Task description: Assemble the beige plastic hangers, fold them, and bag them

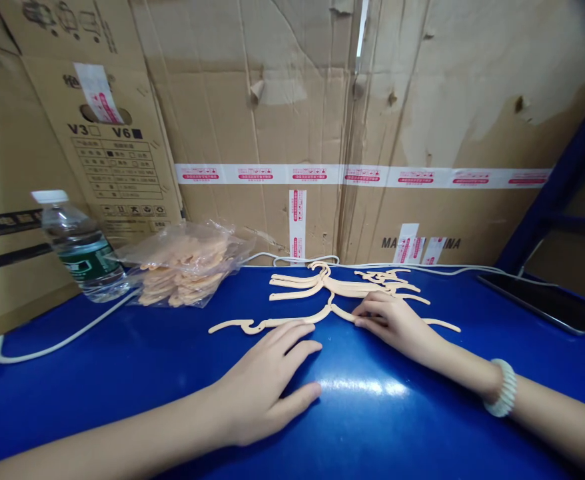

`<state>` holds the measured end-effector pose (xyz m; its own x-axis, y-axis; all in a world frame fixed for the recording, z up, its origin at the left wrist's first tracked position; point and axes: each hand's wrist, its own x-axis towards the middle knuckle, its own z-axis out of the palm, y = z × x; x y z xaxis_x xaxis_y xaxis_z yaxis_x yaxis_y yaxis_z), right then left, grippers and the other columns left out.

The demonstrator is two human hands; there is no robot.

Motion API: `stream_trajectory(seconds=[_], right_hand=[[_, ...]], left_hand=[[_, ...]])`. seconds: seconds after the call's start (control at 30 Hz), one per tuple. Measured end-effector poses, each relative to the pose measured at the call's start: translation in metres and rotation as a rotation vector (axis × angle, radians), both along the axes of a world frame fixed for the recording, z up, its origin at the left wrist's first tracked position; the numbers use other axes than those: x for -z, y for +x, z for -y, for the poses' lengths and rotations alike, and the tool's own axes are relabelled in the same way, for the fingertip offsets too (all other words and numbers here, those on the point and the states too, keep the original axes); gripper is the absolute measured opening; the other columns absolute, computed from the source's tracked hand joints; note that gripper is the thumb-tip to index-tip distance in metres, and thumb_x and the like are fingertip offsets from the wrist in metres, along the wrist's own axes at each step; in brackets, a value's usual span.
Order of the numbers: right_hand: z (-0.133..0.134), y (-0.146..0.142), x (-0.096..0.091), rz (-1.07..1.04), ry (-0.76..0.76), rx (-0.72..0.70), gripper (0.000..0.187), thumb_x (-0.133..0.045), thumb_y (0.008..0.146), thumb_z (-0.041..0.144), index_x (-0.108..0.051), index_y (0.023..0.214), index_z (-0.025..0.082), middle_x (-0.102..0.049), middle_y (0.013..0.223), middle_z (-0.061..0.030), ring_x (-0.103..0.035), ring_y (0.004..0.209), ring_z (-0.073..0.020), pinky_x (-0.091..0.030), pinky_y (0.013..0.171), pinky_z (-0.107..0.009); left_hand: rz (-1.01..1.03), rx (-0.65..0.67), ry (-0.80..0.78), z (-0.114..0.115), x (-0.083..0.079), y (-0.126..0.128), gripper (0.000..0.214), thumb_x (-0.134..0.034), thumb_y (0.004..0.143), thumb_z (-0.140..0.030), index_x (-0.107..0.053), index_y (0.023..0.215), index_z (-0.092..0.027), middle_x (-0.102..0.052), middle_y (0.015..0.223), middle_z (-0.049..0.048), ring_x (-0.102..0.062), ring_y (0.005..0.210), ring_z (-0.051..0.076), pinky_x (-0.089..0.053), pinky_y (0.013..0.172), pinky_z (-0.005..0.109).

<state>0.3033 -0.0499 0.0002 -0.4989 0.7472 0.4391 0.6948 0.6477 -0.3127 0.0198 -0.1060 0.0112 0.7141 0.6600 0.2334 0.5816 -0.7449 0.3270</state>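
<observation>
A beige plastic folding hanger (341, 313) lies unfolded on the blue table, its hook pointing away from me and its arms spread left and right. My right hand (397, 323) has its thumb and fingers closed on the hanger's right arm. My left hand (265, 383) rests with spread fingers just in front of the left arm, its fingertips at or touching the edge; contact is hard to tell. Behind, several similar hangers (350, 288) lie stacked with their hooks together. Smaller beige hanger pieces (385, 276) sit at the right of that stack, partly behind my right hand.
A clear plastic bag (187, 263) full of beige hanger parts lies at the left, beside a water bottle (80, 247). A white cable (67, 340) runs along the table. At the right lies a dark flat device (547, 303). Cardboard (252, 133) walls the back.
</observation>
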Motion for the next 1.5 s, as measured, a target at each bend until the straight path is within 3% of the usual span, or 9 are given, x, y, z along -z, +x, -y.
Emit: stream_trajectory(seconds=[0.17,0.3,0.4,0.5,0.6,0.73,0.83,1.1,1.5], right_hand=[[0.002,0.018,-0.026,-0.102,0.021,0.098,0.014,-0.058,0.087,0.033,-0.061,0.085,0.019,-0.065,0.081,-0.0052,-0.06,0.073,-0.0195,-0.046,0.067,-0.032],[0.002,0.041,-0.05,-0.161,-0.012,0.219,0.024,-0.053,0.086,0.041,-0.052,0.071,0.021,-0.057,0.064,-0.0006,-0.052,0.058,-0.0158,-0.039,0.054,-0.027],[0.0,0.055,-0.057,-0.123,-0.026,0.284,0.032,-0.053,0.084,0.045,-0.046,0.063,0.022,-0.049,0.057,0.0014,-0.045,0.055,-0.0143,-0.035,0.052,-0.027],[-0.001,0.06,-0.061,-0.063,-0.083,0.292,0.043,-0.055,0.083,0.052,-0.039,0.057,0.022,-0.043,0.054,0.0024,-0.041,0.053,-0.0133,-0.032,0.051,-0.027],[0.0,0.064,-0.065,0.023,-0.211,0.224,0.039,-0.056,0.082,0.052,-0.048,0.062,0.02,-0.052,0.058,0.0002,-0.047,0.055,-0.0145,-0.035,0.053,-0.027],[0.001,0.07,-0.067,0.205,-0.423,0.109,0.029,-0.059,0.081,0.044,-0.066,0.093,0.018,-0.068,0.081,-0.0058,-0.061,0.071,-0.0199,-0.043,0.061,-0.029],[0.001,0.074,-0.064,0.322,-0.472,0.126,0.028,-0.065,0.074,0.04,-0.068,0.093,0.019,-0.069,0.087,-0.0064,-0.063,0.077,-0.0229,-0.045,0.065,-0.03],[-0.008,0.081,-0.056,0.402,-0.461,0.173,0.009,-0.057,0.07,0.022,-0.064,0.075,0.019,-0.068,0.078,-0.0046,-0.063,0.074,-0.0228,-0.043,0.065,-0.029],[-0.024,0.096,-0.047,0.432,-0.348,0.233,0.012,-0.052,0.069,0.016,-0.063,0.071,0.019,-0.066,0.073,-0.0034,-0.059,0.067,-0.0191,-0.042,0.063,-0.028]], left_hand=[[0.001,0.035,0.043,0.002,0.002,0.0,0.037,-0.052,0.093,-0.034,-0.05,0.128,-0.022,-0.048,0.142,0.0104,-0.043,0.131,0.027,-0.037,0.108,0.045],[0.09,0.094,0.111,0.003,0.002,0.002,0.007,-0.049,0.091,-0.017,-0.054,0.096,-0.018,-0.061,0.111,0.0084,-0.056,0.104,0.022,-0.046,0.09,0.037],[0.107,0.095,0.206,0.003,0.003,0.005,0.011,-0.045,0.089,-0.01,-0.048,0.082,-0.018,-0.06,0.085,0.0042,-0.053,0.078,0.018,-0.043,0.07,0.031],[0.126,0.102,0.292,0.004,0.005,0.007,0.015,-0.045,0.088,-0.009,-0.043,0.076,-0.018,-0.056,0.076,0.0017,-0.047,0.068,0.016,-0.037,0.062,0.028],[0.151,0.105,0.328,0.003,0.007,0.007,0.02,-0.047,0.088,-0.008,-0.04,0.073,-0.019,-0.055,0.073,0.0,-0.044,0.065,0.014,-0.033,0.06,0.027],[0.156,0.109,0.323,0.001,0.011,0.004,0.025,-0.048,0.092,-0.01,-0.037,0.071,-0.019,-0.051,0.069,-0.0017,-0.041,0.062,0.013,-0.032,0.06,0.026],[0.178,0.133,0.263,0.0,0.013,0.002,0.021,-0.05,0.093,-0.011,-0.041,0.075,-0.019,-0.052,0.072,-0.0014,-0.043,0.065,0.014,-0.035,0.062,0.026],[0.212,0.21,0.223,-0.001,0.012,0.001,0.013,-0.045,0.095,-0.008,-0.053,0.096,-0.017,-0.062,0.087,0.0038,-0.053,0.076,0.016,-0.042,0.069,0.025],[0.155,0.18,0.241,0.001,0.01,0.004,0.02,-0.041,0.093,-0.006,-0.056,0.1,-0.017,-0.063,0.093,0.0057,-0.056,0.081,0.017,-0.046,0.074,0.028]])
